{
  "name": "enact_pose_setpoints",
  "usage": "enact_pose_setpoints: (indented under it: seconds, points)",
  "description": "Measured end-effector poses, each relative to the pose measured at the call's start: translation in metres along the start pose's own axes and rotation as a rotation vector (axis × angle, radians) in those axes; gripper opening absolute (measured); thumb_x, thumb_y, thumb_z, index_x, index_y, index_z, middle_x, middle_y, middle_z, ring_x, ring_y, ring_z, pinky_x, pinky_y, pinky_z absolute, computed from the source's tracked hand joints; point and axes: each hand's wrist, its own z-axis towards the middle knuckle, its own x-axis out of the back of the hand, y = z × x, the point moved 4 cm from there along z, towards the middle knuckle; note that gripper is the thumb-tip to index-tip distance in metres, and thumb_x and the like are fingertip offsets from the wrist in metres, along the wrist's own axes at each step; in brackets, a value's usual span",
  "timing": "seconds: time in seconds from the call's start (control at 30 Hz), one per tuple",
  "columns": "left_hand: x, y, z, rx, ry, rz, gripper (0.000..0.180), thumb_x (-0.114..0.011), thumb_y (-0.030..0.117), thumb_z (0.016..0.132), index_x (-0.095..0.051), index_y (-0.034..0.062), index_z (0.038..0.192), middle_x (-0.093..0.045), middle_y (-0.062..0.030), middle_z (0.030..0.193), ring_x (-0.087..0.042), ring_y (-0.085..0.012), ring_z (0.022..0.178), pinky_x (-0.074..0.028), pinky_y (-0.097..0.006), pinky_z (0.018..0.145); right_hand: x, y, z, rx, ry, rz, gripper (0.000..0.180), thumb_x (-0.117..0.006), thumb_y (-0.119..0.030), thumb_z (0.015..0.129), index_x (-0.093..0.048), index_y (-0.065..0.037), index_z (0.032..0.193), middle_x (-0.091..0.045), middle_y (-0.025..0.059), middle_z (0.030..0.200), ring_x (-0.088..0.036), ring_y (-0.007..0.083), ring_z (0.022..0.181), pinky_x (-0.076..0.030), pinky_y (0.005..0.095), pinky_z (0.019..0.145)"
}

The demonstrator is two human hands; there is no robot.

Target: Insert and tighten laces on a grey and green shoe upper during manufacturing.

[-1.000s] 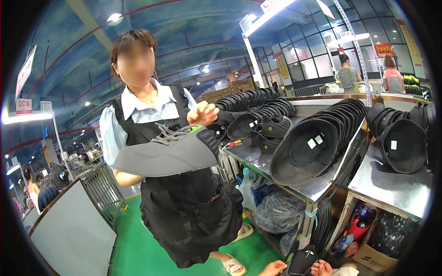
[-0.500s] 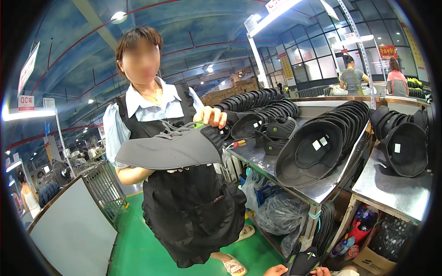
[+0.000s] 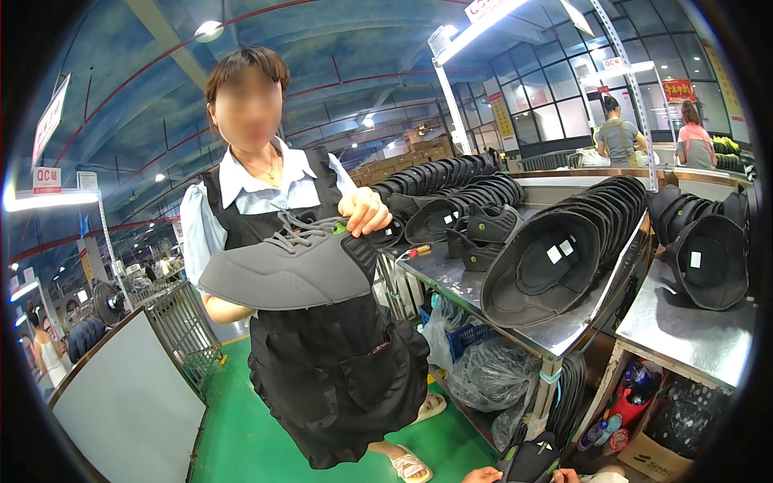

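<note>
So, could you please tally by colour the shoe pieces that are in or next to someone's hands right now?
Grey laced shoe upper, in the co-worker's hand: 1
Black shoe piece, between the left hand and right hand at the lower edge: 1
Total: 2

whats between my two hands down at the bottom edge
In the head view, a black shoe upper sits between the left hand and the right hand. Both hands are mostly cut off by the frame.
</note>
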Motion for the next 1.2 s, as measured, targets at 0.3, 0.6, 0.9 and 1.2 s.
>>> enact_pose_setpoints:
  seconds: [0.3, 0.6, 0.9, 1.2]
  points:
    - [-0.004, 0.0, -0.004, -0.006, -0.035, -0.075, 0.013, -0.061, 0.024, 0.09, -0.061, 0.0106, 0.089, -0.055, 0.0037, 0.07, -0.046, -0.0067, 0.06, -0.038, -0.022, 0.053, -0.015, -0.019, -0.01, -0.079, 0.09, 0.233, 0.016, -0.054, -0.016, 0.094, -0.057, -0.003, 0.102, -0.056, 0.0036, 0.089, -0.051, 0.0131, 0.078, -0.043, 0.027, 0.074]
    - [0.001, 0.011, -0.003, -0.093, 0.141, 0.027, 0.015, -0.061, 0.022, 0.089, -0.061, 0.0066, 0.09, -0.057, -0.001, 0.077, -0.054, -0.0127, 0.071, -0.045, -0.027, 0.064, -0.032, -0.011, -0.011, -0.137, -0.003, 0.224, 0.006, -0.052, -0.016, 0.095, -0.052, -0.01, 0.093, -0.049, 0.0015, 0.08, -0.048, 0.0125, 0.067, -0.048, 0.0277, 0.064]
    - [-0.018, 0.006, -0.003, -0.094, -0.04, -0.033, 0.01, -0.062, 0.017, 0.088, -0.063, 0.0069, 0.089, -0.061, -0.003, 0.086, -0.056, -0.0135, 0.081, -0.046, -0.028, 0.075, -0.009, 0.022, -0.043, -0.296, 0.104, 0.355, 0.024, -0.052, -0.025, 0.096, -0.046, -0.007, 0.111, -0.053, 0.0057, 0.085, -0.059, 0.018, 0.065, -0.052, 0.0276, 0.057]
    - [-0.329, -0.011, -0.031, -0.407, -1.446, 0.438, 0.031, -0.055, 0.024, 0.093, -0.056, -0.0009, 0.111, -0.065, -0.0107, 0.091, -0.063, -0.0203, 0.079, -0.052, -0.034, 0.071, 0.178, 0.066, -0.168, 0.331, 0.802, 0.11, 0.016, -0.057, -0.021, 0.09, -0.056, -0.006, 0.088, -0.056, 0.0042, 0.062, -0.057, 0.0161, 0.055, -0.047, 0.0321, 0.047]
